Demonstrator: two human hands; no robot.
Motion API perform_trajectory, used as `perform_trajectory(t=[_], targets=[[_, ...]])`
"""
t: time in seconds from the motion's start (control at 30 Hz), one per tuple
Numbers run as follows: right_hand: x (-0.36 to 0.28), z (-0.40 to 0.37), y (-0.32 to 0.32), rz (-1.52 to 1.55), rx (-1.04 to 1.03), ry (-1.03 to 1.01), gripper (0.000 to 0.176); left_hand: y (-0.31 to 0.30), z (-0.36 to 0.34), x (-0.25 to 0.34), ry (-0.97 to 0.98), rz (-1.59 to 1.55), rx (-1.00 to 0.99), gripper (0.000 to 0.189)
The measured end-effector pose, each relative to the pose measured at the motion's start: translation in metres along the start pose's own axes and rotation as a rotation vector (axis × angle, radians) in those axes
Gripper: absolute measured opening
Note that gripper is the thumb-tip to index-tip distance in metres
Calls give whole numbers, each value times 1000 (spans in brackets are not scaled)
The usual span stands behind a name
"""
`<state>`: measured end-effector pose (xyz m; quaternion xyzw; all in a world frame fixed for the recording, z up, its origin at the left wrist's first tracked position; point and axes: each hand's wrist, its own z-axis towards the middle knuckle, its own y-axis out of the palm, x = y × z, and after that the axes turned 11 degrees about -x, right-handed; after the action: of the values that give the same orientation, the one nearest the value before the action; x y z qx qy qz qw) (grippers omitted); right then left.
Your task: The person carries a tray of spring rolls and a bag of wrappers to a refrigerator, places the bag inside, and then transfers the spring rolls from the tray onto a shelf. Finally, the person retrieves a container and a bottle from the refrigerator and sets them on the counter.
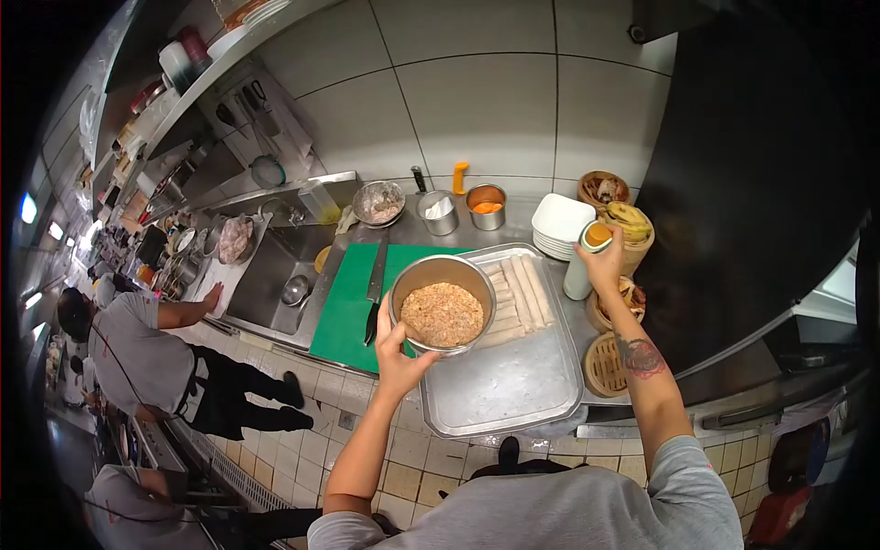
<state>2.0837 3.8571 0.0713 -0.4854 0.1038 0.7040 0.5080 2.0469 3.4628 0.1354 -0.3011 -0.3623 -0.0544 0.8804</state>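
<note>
My left hand (401,364) grips the rim and side of a round metal pot (410,272) filled with a crumbly, orange-brown minced mixture (442,314). The pot is over the metal tray (500,394), above its left side; whether it touches the tray is hidden. Long pale rolls (530,289) lie side by side in the tray's far part. At the right, my right hand (605,261) is closed around the top of a pale green bottle (577,279) with an orange lid (599,233). A knife (378,275) with a black handle rests on the green cutting board (344,298).
Stacked white dishes (561,223) and bamboo steamers (605,365) stand right. Behind are metal containers (438,215) and a mixing bowl (379,202). A sink (266,275) is left. A co-worker (137,339) stands farther left; another person (137,504) is lower left.
</note>
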Motion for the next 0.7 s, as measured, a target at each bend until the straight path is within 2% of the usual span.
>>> perform_trajectory(t=[0.03,0.13,0.23,0.27,0.33,0.43,0.53,0.67,0.7], targets=[[5,2,3,-10,-11,36,59,0,-1,-9,-5,30,11,34],[10,7,7,-54,-45,-30,62,-4,-2,-43,-107,118,86,34],[6,10,1,-67,-133,-30,67,-6,0,-98,-203,58,226,34],[8,13,-2,-75,-169,-32,70,-10,3,-120,-286,170,261,35],[0,14,-16,-122,-253,8,81,-12,16,-159,-309,156,407,36],[-25,-2,-39,-151,-212,-52,85,-15,39,-214,-319,243,560,39],[-47,-44,-64,-103,-200,-49,67,-12,69,-249,-348,320,623,41],[-60,-118,-106,-27,-338,143,51,-5,96,-296,-340,374,573,43],[-55,-138,-113,101,-325,240,43,3,101,-308,-336,383,529,43]])
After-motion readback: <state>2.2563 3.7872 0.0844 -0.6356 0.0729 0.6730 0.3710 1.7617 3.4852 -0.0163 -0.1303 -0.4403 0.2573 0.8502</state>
